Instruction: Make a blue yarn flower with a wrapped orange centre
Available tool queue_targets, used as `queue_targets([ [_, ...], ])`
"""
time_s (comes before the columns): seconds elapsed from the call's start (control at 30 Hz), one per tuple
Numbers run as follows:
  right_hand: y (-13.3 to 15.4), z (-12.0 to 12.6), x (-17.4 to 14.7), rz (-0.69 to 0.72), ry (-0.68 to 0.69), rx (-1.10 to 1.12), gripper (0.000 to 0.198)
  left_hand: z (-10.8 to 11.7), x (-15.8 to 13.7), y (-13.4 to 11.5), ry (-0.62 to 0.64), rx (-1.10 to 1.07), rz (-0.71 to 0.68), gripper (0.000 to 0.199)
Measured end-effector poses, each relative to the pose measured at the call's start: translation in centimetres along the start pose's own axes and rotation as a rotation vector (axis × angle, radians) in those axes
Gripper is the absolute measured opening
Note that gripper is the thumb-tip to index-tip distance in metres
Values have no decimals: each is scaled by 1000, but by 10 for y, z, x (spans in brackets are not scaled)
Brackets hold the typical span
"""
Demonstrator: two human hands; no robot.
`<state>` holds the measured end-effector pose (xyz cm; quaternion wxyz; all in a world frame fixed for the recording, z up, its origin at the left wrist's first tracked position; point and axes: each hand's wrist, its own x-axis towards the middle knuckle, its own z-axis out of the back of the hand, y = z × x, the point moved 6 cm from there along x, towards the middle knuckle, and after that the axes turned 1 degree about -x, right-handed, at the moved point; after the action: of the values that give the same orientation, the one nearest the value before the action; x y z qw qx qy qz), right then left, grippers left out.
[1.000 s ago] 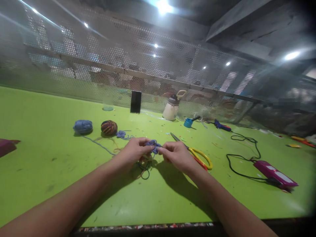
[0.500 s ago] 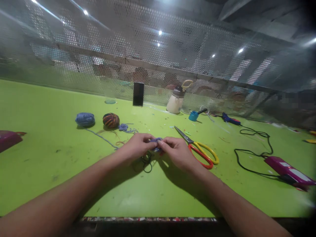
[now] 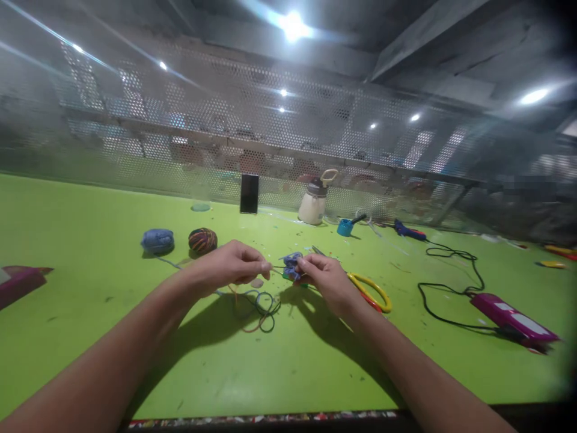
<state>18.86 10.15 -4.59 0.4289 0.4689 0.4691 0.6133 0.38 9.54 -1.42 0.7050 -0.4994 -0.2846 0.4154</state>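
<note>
My right hand (image 3: 325, 278) pinches a small blue-purple yarn piece (image 3: 292, 264) between thumb and fingertips above the table. To its left, my left hand (image 3: 241, 264) is closed on a thin strand (image 3: 277, 268) that stretches across to the yarn piece. Loose dark and orange yarn loops (image 3: 265, 310) lie on the table below the left hand. A blue yarn ball (image 3: 157, 240) and a multicoloured yarn ball (image 3: 202, 240) rest to the left. Partly hidden behind the right hand are scissors with yellow and red handles (image 3: 376, 293).
On the green table (image 3: 216, 373), a phone (image 3: 249, 193) and a white bottle (image 3: 312, 207) stand at the back. A blue pot (image 3: 345, 227) and a blue glue gun (image 3: 409, 231) lie right of them. A corded magenta power strip (image 3: 514, 316) lies at right.
My hands have moved apart, the left one drawing leftward with the strand. The blue yarn piece stays in my right hand and shows more. The camera view has tilted up.
</note>
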Motion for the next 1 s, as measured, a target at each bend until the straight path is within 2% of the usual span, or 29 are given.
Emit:
queue_targets([
  [0.1, -2, -5, -2, -30, 27, 10, 42, 3, 0, -6, -85, -72, -154, 24],
  [0.17, -3, -11, -5, -48, 55, 0, 43, -1, 0, -6, -109, -165, -196, 23],
  [0.23, -4, -16, -7, -63, 90, -27, 40, -12, 2, -3, -51, -248, -161, 25],
  [0.3, -5, -20, -10, -70, 130, -80, 36, -23, 4, 0, -12, -230, -123, 27],
  [0.4, -4, -24, -11, -46, 173, -226, 28, -28, 7, 2, -69, -106, -96, 26],
  [0.53, 3, -23, -11, 97, 147, -496, 18, -31, 15, 14, -113, -72, -55, 26],
  [0.67, 5, -27, -14, 206, 170, -668, 19, -34, 23, 37, -112, -39, -6, 22],
  [0.8, 5, -28, -17, 231, 185, -746, 17, -37, 24, 48, -108, -30, 7, 13],
  [1.0, 13, -26, -18, 252, 126, -755, 21, -40, 22, 38, -91, -15, -54, 11],
])
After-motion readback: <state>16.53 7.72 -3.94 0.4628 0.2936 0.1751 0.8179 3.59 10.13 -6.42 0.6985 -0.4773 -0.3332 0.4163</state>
